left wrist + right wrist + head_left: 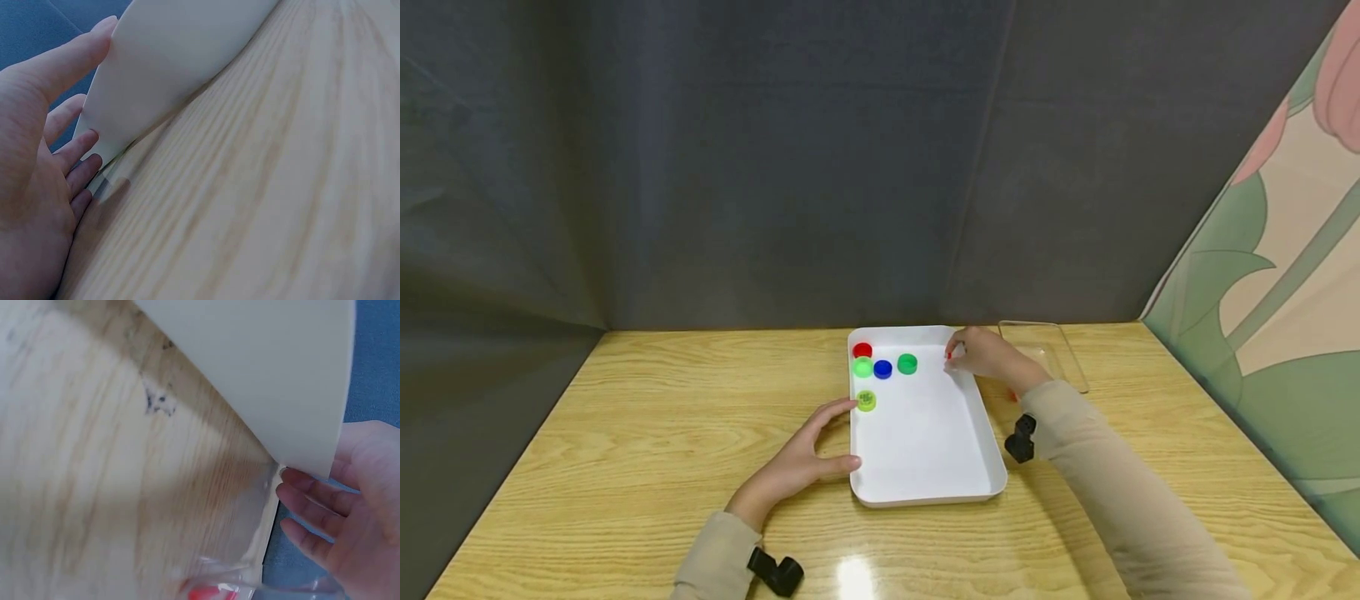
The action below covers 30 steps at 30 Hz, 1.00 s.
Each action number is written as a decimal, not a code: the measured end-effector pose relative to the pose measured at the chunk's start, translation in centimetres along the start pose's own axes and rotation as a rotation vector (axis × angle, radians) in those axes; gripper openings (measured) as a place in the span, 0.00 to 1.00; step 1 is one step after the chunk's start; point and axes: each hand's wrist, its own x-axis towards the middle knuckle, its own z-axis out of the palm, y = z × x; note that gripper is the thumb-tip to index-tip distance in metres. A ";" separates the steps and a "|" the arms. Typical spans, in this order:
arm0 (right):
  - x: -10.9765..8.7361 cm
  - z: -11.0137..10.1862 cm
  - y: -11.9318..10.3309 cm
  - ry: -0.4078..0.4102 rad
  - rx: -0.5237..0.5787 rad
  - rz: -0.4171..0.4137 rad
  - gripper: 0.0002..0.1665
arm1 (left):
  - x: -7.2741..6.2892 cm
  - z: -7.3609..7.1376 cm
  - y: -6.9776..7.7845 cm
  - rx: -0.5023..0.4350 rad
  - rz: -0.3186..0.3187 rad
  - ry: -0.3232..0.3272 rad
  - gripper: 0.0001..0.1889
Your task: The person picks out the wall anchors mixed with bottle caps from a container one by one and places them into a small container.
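Observation:
A white rectangular tray (925, 450) lies on the wooden table. Along its left and upper part sit a red bottle cap (862, 350), a light green cap (862, 367), a blue cap (883, 369), a green cap (907, 364) and a yellow-green cap (866, 401) with dark print. My left hand (801, 454) rests at the tray's left rim, thumb and fingers spread; its index fingertip is near the yellow-green cap. Over the tray's upper right side, my right hand (981, 354) pinches a small red piece (949, 356), mostly hidden by the fingers.
A clear plastic box (1075, 358) stands right of the tray, partly behind my right forearm. Something red (212, 592) shows through clear plastic in the right wrist view. A dark curtain (805, 167) hangs behind the table, and a flower-patterned cloth (1285, 333) is at the right.

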 end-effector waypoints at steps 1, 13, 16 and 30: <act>-0.1 0.0 0.1 0.005 0.005 -0.007 0.10 | 0.0 0.0 0.0 0.002 0.001 0.001 0.40; -1.5 -1.1 0.0 0.032 0.069 -0.014 0.14 | 0.0 0.0 0.0 -0.007 0.008 0.000 0.39; -2.0 -1.4 0.0 0.036 0.080 0.010 0.16 | 0.0 0.0 0.1 -0.007 0.008 -0.001 0.40; -4.5 -1.5 0.1 0.196 0.121 -0.001 0.17 | 0.0 0.0 0.0 -0.006 0.001 -0.005 0.40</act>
